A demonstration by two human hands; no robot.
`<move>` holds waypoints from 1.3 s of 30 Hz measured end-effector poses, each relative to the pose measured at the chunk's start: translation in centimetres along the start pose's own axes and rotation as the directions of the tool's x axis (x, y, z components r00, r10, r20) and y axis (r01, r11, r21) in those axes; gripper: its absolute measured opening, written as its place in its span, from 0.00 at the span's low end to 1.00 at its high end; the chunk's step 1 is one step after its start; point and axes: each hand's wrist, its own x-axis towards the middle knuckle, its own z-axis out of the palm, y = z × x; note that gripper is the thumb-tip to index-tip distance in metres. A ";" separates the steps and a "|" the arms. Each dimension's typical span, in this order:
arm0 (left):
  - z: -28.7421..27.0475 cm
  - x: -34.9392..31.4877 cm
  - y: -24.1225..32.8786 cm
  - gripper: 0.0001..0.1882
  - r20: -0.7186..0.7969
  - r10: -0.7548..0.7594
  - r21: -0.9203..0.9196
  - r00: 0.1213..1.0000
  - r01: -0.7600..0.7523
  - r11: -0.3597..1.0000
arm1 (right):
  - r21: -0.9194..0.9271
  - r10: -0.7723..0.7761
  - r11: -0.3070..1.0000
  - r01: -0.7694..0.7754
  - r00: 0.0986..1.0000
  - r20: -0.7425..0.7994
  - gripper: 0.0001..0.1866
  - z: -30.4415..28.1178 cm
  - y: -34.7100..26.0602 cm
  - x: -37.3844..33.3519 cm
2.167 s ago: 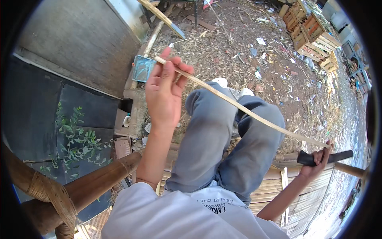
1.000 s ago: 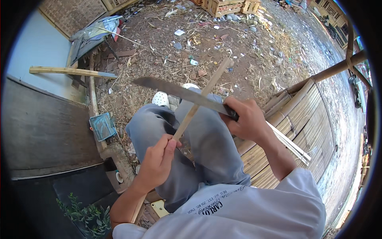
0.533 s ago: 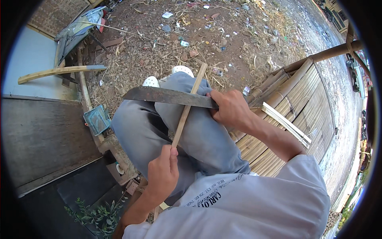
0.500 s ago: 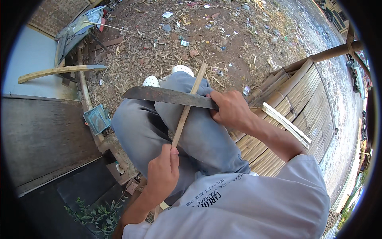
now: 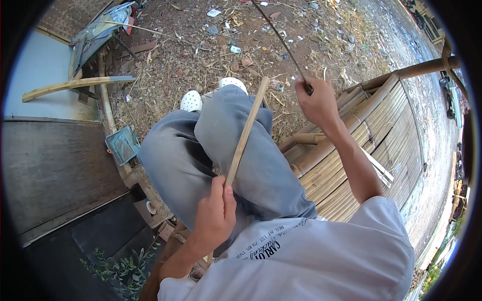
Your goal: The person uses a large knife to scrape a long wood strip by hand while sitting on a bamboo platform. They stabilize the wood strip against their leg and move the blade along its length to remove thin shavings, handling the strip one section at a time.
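Outdoor yard at the side of a building, in daylight. The open ground (image 5: 193,25) is bare brown earth strewn with dry stalks and scraps of litter (image 5: 235,49). Along the left run a pale blue wall (image 5: 47,70), a brown wooden panel (image 5: 55,165) and, at the upper corner, a woven panel (image 5: 70,19). A slatted bamboo platform (image 5: 394,133) stands at right, beside a grey strip of ground (image 5: 438,170). A leafy plant (image 5: 120,268) grows at lower left.

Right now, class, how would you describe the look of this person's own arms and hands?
The left hand and right hand wear no gloves; no watch or bracelet shows. The pale shirt has short sleeves and dark print.
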 end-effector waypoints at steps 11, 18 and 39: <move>0.2 2.6 1.5 0.12 -0.022 0.041 0.051 0.999 -0.040 0.998 | 0.002 -0.443 0.875 0.484 0.799 0.406 0.10 1.6 -3.4 -5.3; 0.7 3.1 1.5 0.12 -0.121 0.131 0.178 0.984 -0.109 0.978 | -0.108 -0.453 0.834 0.541 0.784 0.424 0.17 2.4 -3.1 -3.2; 0.1 3.2 1.9 0.20 -0.007 0.029 -0.113 1.000 -0.030 0.993 | -0.033 -0.418 0.874 0.484 0.787 0.454 0.12 0.3 -4.3 -5.5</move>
